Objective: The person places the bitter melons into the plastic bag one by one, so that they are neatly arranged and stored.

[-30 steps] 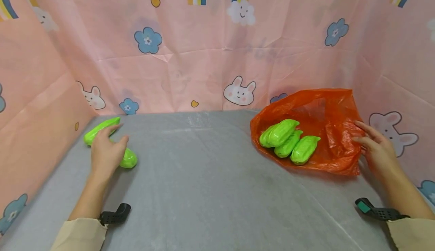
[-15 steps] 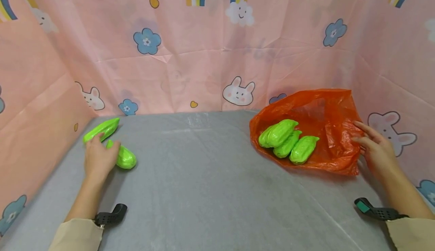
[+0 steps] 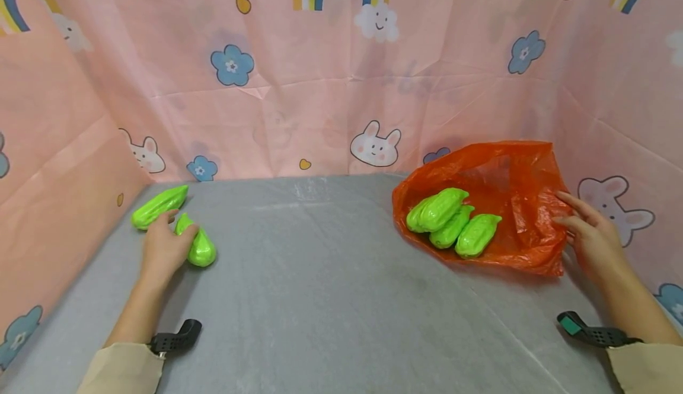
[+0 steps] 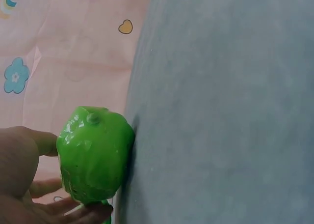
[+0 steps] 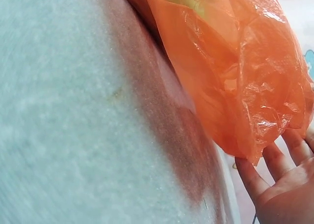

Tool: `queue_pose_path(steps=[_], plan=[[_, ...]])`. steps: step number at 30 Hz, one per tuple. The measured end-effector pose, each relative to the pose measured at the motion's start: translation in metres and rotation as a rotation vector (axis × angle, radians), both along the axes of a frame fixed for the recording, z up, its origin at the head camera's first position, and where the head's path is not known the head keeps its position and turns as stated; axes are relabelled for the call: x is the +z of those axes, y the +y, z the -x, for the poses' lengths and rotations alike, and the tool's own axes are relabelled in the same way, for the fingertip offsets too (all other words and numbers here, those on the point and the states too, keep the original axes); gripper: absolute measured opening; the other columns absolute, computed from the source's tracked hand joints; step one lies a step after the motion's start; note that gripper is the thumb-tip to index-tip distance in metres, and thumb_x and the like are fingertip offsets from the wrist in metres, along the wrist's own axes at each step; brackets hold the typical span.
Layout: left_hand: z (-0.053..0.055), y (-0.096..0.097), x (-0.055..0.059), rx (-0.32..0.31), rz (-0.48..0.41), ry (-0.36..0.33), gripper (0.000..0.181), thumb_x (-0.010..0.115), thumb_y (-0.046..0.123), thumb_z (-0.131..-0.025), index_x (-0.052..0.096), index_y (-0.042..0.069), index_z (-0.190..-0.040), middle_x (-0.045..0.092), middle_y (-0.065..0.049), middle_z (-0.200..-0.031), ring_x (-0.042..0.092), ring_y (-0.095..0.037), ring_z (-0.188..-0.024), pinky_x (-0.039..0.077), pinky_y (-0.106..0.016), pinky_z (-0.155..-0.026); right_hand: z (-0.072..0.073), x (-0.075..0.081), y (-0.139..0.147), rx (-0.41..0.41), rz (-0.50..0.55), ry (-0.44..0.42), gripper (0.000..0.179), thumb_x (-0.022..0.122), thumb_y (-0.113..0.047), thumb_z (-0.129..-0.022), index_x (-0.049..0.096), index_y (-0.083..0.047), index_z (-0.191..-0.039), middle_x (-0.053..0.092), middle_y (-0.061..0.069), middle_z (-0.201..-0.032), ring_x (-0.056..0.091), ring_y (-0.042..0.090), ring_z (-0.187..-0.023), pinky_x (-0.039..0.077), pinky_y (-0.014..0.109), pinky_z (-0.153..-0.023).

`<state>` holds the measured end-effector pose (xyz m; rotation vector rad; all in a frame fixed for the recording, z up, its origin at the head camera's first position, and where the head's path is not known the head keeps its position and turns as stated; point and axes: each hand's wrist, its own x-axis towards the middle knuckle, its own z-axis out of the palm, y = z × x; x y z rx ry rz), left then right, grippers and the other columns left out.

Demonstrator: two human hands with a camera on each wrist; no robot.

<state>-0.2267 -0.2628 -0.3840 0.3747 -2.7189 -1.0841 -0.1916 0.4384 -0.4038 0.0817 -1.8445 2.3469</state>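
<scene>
Pink cartoon-print cloth (image 3: pixel 299 121), grey table (image 3: pixel 299 311). Glossy lime-green gourd (image 3: pixel 159 207) far left; left hand (image 3: pixel 162 249) has thumb and fingers curled round its nearer twin (image 3: pixel 201 249), which just swung slightly, so probably gripped. Other gourds (image 3: pixel 443 209) in the orange plastic bag (image 3: pixel 533 222), right hand (image 3: pixel 597 243) pinching its edge.

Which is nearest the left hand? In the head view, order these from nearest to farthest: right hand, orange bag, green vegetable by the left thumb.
1. Green vegetable: at the left hand, on its right side.
2. Orange bag: across on the right.
3. Right hand: at the bag's right edge.
</scene>
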Motion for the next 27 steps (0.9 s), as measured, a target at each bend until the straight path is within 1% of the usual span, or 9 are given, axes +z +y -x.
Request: queue_pose_path(steps=[3, 5, 7, 9, 12, 15, 18, 22, 27], plan=[[0.001, 0.002, -0.002, -0.037, -0.054, 0.028, 0.07, 0.058, 0.025, -0.099, 0.028, -0.007, -0.155, 0.037, -0.034, -0.155, 0.042, -0.052, -0.14, 0.038, -0.061, -0.113, 0.0, 0.0, -0.001, -0.009, -0.016, -0.008, 0.042, 0.048, -0.001, -0.104, 0.064, -0.027, -0.134, 0.069, -0.019, -0.113, 0.064, 0.001, -0.092, 0.056, 0.014, -0.074], [0.001, 0.002, -0.005, -0.056, -0.093, 0.029, 0.073, 0.058, 0.028, -0.1, 0.026, -0.004, -0.157, 0.034, -0.031, -0.158, 0.043, -0.051, -0.14, 0.041, -0.06, -0.112, 0.001, 0.0, -0.002, -0.011, -0.019, -0.008, 0.042, 0.048, -0.001, -0.103, 0.064, -0.027, -0.133, 0.069, -0.019, -0.113, 0.064, 0.001, -0.092, 0.056, 0.014, -0.074], [0.002, 0.002, -0.007, -0.079, -0.125, 0.013, 0.075, 0.059, 0.033, -0.1, 0.024, -0.001, -0.158, 0.032, -0.03, -0.16, 0.042, -0.051, -0.141, 0.041, -0.059, -0.112, 0.001, 0.0, -0.002, -0.007, -0.016, -0.001, 0.042, 0.048, -0.001, -0.103, 0.064, -0.026, -0.133, 0.07, -0.018, -0.113, 0.064, 0.001, -0.091, 0.057, 0.014, -0.074], [0.003, 0.002, -0.01, -0.113, -0.129, -0.003, 0.076, 0.059, 0.037, -0.1, 0.025, 0.0, -0.158, 0.033, -0.031, -0.159, 0.042, -0.051, -0.141, 0.041, -0.059, -0.112, 0.002, 0.0, -0.003, -0.005, -0.016, 0.005, 0.043, 0.048, 0.0, -0.103, 0.065, -0.026, -0.132, 0.071, -0.018, -0.113, 0.064, 0.001, -0.091, 0.057, 0.014, -0.074], [0.004, 0.003, -0.011, -0.162, -0.111, -0.03, 0.078, 0.057, 0.041, -0.101, 0.025, -0.001, -0.158, 0.036, -0.034, -0.156, 0.041, -0.052, -0.14, 0.04, -0.06, -0.112, 0.001, 0.0, -0.002, 0.002, -0.003, 0.012, 0.043, 0.047, 0.001, -0.103, 0.066, -0.026, -0.131, 0.071, -0.017, -0.113, 0.065, 0.001, -0.091, 0.057, 0.015, -0.074], [0.005, 0.003, -0.012, -0.203, -0.082, -0.036, 0.078, 0.058, 0.042, -0.101, 0.028, -0.002, -0.157, 0.039, -0.037, -0.152, 0.042, -0.053, -0.139, 0.039, -0.061, -0.113, 0.0, 0.0, -0.002, 0.003, -0.006, 0.003, 0.043, 0.047, 0.0, -0.104, 0.065, -0.027, -0.132, 0.07, -0.018, -0.113, 0.064, 0.001, -0.092, 0.057, 0.014, -0.074], [0.005, 0.004, -0.011, -0.234, -0.063, -0.035, 0.075, 0.058, 0.042, -0.101, 0.031, -0.001, -0.156, 0.041, -0.037, -0.151, 0.043, -0.053, -0.138, 0.039, -0.062, -0.112, 0.0, -0.001, -0.001, -0.004, -0.017, -0.003, 0.042, 0.047, -0.001, -0.104, 0.065, -0.027, -0.132, 0.069, -0.019, -0.114, 0.064, 0.0, -0.092, 0.056, 0.014, -0.074], [0.004, 0.006, -0.011, -0.251, -0.051, -0.029, 0.07, 0.058, 0.042, -0.101, 0.039, 0.001, -0.154, 0.042, -0.034, -0.152, 0.044, -0.052, -0.137, 0.04, -0.062, -0.11, -0.001, -0.001, 0.0, -0.014, -0.034, -0.016, 0.043, 0.048, -0.002, -0.104, 0.064, -0.028, -0.134, 0.067, -0.02, -0.115, 0.063, 0.0, -0.093, 0.056, 0.013, -0.074], [0.002, 0.008, -0.01, -0.238, -0.07, -0.032, 0.068, 0.059, 0.043, -0.1, 0.042, 0.004, -0.153, 0.043, -0.031, -0.153, 0.044, -0.052, -0.137, 0.041, -0.062, -0.11, 0.0, -0.001, -0.002, -0.025, -0.065, -0.026, 0.043, 0.05, -0.004, -0.104, 0.061, -0.028, -0.137, 0.065, -0.02, -0.115, 0.061, -0.001, -0.093, 0.055, 0.012, -0.074]])
